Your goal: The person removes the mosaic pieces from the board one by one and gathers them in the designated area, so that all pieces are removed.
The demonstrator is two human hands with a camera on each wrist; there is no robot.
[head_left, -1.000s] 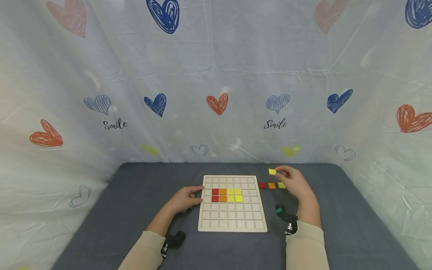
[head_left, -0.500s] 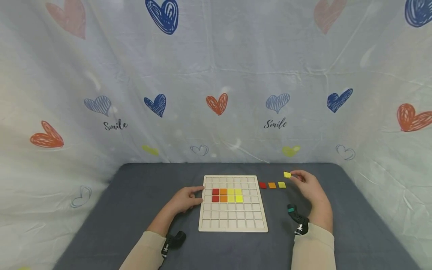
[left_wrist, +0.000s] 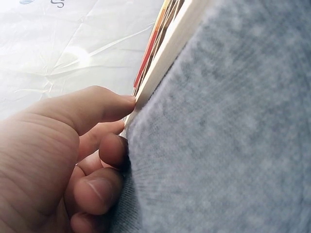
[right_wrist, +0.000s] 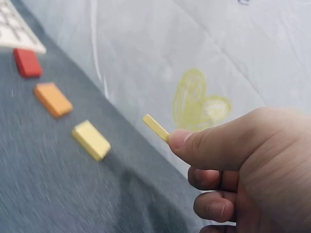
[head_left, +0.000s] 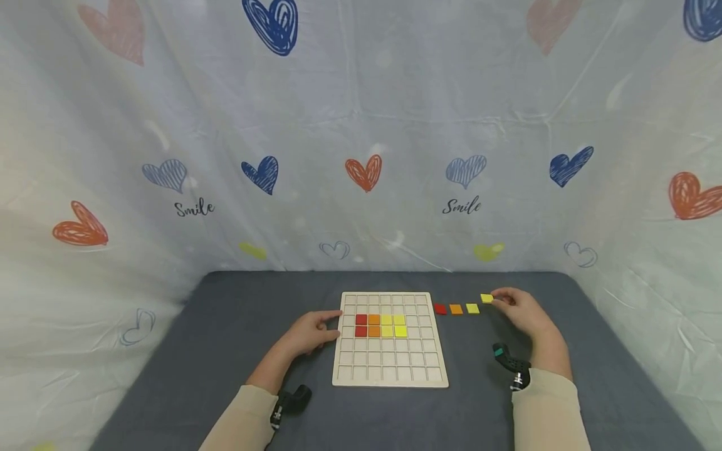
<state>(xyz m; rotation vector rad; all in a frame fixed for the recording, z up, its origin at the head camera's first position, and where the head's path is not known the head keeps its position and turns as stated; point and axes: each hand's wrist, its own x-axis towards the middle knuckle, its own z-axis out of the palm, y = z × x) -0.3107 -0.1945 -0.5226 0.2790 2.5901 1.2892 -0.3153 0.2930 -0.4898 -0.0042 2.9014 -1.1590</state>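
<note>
Against board edge (head_left: 336,360) | left hand (head_left: 305,333) unclenched | right hand (head_left: 522,311) pinching yellow tile (head_left: 486,299), moved rightward

Left forefinger (head_left: 327,315) and thumb (head_left: 329,336) stand apart; right fingers (head_left: 504,292) pinch.

Curtained booth (head_left: 648,300), heart-print backdrop (head_left: 361,94); grey-covered table (head_left: 214,338)

Left wrist view: your left hand (left_wrist: 53,150) has its thumb tip touching the edge of the pale board (left_wrist: 167,56), other fingers bent below. Board's edge-on, red strip (left_wrist: 146,60) and orange strip (left_wrist: 160,20) showing along it. Grey worktop (left_wrist: 228,131) right, wrinkled white sheet (left_wrist: 53,53) behind.
</note>
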